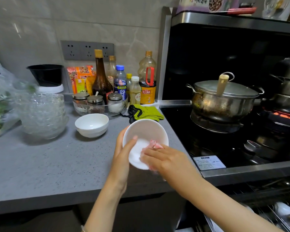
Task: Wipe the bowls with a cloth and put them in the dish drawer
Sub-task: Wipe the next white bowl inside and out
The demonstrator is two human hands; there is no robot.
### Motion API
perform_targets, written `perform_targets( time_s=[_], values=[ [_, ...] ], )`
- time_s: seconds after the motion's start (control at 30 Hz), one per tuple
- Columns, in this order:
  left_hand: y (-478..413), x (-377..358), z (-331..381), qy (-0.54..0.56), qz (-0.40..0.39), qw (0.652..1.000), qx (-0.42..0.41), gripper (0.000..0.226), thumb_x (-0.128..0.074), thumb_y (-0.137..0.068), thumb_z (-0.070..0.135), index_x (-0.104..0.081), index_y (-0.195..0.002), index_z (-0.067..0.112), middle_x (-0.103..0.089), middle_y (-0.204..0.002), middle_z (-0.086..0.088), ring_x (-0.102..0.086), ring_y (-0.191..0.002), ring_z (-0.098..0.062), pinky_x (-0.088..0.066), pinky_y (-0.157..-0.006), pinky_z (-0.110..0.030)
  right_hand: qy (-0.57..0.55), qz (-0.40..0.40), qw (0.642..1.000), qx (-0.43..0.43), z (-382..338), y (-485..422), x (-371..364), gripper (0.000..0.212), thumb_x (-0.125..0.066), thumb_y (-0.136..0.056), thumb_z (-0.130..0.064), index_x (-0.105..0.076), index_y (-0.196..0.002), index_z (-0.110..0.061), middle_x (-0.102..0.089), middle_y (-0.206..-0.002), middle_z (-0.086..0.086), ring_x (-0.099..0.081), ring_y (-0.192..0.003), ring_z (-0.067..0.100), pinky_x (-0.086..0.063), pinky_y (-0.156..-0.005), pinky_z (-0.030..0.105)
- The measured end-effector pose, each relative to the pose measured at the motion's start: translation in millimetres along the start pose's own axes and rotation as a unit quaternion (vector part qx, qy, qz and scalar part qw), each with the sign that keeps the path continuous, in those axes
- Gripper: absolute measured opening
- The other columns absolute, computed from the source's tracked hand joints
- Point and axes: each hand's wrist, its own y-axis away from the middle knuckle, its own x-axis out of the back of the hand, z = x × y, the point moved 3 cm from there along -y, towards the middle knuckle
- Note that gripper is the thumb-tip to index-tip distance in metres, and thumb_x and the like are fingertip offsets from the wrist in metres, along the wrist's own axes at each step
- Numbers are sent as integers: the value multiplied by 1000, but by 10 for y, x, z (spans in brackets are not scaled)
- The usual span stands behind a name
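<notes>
My left hand (122,158) holds a white bowl (146,131) by its left rim, tilted toward me above the counter's right end. Inside the bowl, my right hand (164,159) presses a pink cloth (154,145) against the lower wall. A second white bowl (92,125) stands upright on the grey counter (49,164), to the left of the held one. At the lower right, the wire rack of an open dish drawer (278,213) shows below the stove, with a white dish partly visible in it.
Sauce bottles and spice jars (114,91) line the back wall. A stack of clear glass bowls (42,114) and bagged greens stand at left. A green-black glove (146,113) lies behind the held bowl. Steel pots (224,99) sit on the stove, right burner glowing red.
</notes>
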Motion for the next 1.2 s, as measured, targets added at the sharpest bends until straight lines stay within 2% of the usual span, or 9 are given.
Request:
perform_targets(
  time_s=[0.07,0.17,0.4,0.53,0.6,0.73,0.87,1.07,1.2],
  values=[
    [57,-101,-83,35,26,999,13,31,-53,-92,15,-57,-121,24,-68,-107,-6,-67,-97,-20,-52,-70,-27,-37,21,997,-59,-74,-50,6,25,-47,-78,-15,-72,-80,-20,-70,-83,-12,-65,-65,12,-50,-52,23],
    [47,-136,-80,46,42,998,28,23,-49,-96,22,-59,-117,20,-67,-107,-12,-67,-95,-24,-53,-62,-24,-44,-1,995,-86,-184,-48,-58,19,-58,-78,-19,-72,-90,-22,-71,-90,-14,-67,-69,9,-43,-49,18],
    [-81,73,124,-52,-30,998,7,20,-49,-95,27,-62,-110,28,-70,-103,3,-67,-89,-5,-52,-70,-18,41,-14,998,46,29,7,16,32,-46,-84,-19,-77,-91,-14,-74,-99,1,-71,-90,17,-52,-89,31],
    [25,-58,-25,21,24,999,-4,35,-53,-93,21,-54,-127,32,-64,-119,-2,-64,-106,-21,-54,-82,-35,-22,-30,996,-84,-129,-152,35,20,-53,-78,-19,-72,-81,-23,-69,-75,-11,-64,-58,9,-41,-42,20],
    [54,-127,-55,14,27,999,-24,31,-50,-96,25,-55,-122,41,-63,-120,2,-63,-107,-19,-53,-81,-32,-86,-65,981,-164,-206,-171,-9,14,-55,-80,-21,-65,-88,-24,-65,-72,-9,-61,-56,12,-35,-39,22],
    [-54,0,50,-65,6,997,-30,22,-42,-99,27,-61,-105,35,-68,-103,6,-64,-97,-12,-48,-79,-26,-89,-80,991,-60,-125,-43,-36,30,-45,-85,-22,-71,-98,-19,-71,-97,-8,-68,-80,16,-54,-66,29],
    [-110,107,51,-158,-105,982,3,22,-44,-99,23,-64,-106,26,-72,-97,6,-66,-87,-9,-50,-75,-20,28,-112,985,124,195,190,-34,29,-50,-87,-18,-71,-106,-18,-68,-118,-2,-58,-120,20,-25,-114,38],
    [-108,99,-75,-167,-209,956,123,24,-50,-98,25,-67,-113,20,-73,-104,-4,-67,-93,-18,-47,-83,-31,132,-136,963,190,296,334,96,42,-68,-83,-15,-65,-124,-18,-59,-134,-2,-41,-137,20,-14,-118,46],
    [-130,88,-89,-165,-211,950,163,24,-49,-98,24,-69,-110,19,-73,-103,-8,-67,-93,-23,-48,-88,-38,139,-123,964,192,251,384,109,42,-50,-87,-17,-60,-128,-18,-53,-140,2,-34,-138,21,-13,-119,46]
  ],
)
